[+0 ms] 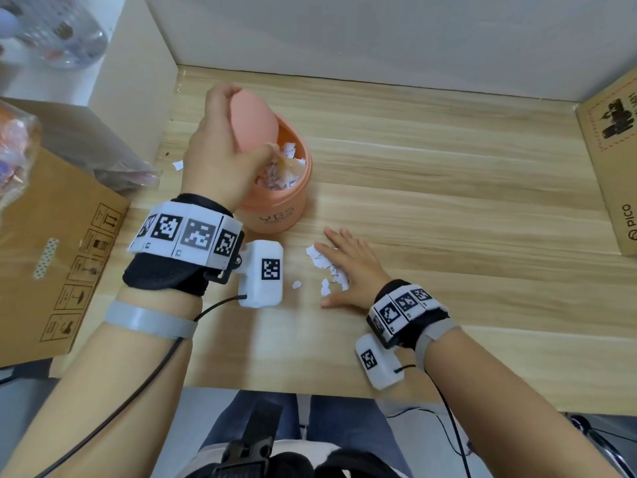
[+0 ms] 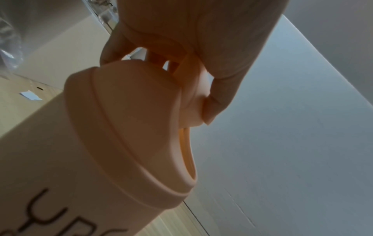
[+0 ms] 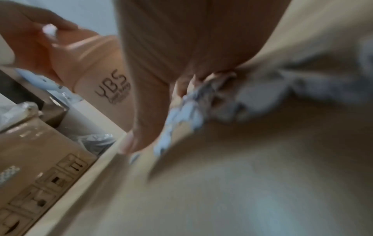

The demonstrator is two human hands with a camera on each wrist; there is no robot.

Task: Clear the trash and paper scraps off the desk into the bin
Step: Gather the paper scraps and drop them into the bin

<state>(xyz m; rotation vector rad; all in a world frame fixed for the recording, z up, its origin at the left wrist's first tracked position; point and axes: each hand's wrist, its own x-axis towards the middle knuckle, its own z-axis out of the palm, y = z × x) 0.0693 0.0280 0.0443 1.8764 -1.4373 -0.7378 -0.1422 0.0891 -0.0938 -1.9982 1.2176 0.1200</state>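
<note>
Mid-sweep, by the look of it. Left hand (image 1: pixel 220 157) curled round the lid (image 1: pixel 253 124), holding it tipped up on edge so the bin (image 1: pixel 275 201) stands open; fingers hooked over the lid's far rim, thumb on the near side. Right hand (image 1: pixel 348 267) flat on the desk (image 1: pixel 448 167), fingers straight and spread, holding nothing, palm pressing against a loose heap of scraps (image 1: pixel 327 267) just in front of the bin.

Bin upright near the desk's back left, long axis vertical, mouth facing up, logo turned toward the person. Already well filled with torn paper (some wrapper-like bits among it, hard to tell what). Lid tilted steeply, its broad face turned toward the right.

Still left on the desk: the heap under the right hand, one stray bit (image 1: pixel 296 284) just left of it, and another scrap (image 1: pixel 178 165) to the left of the bin, by the left wrist.

Next move, as a guess: gather the heap into a pinch or a cupped palm, lift over the rim, drop in. Needs the lid kept up meanwhile. Thin flat bits likely to slip out, so a second pass probably needed.
</note>
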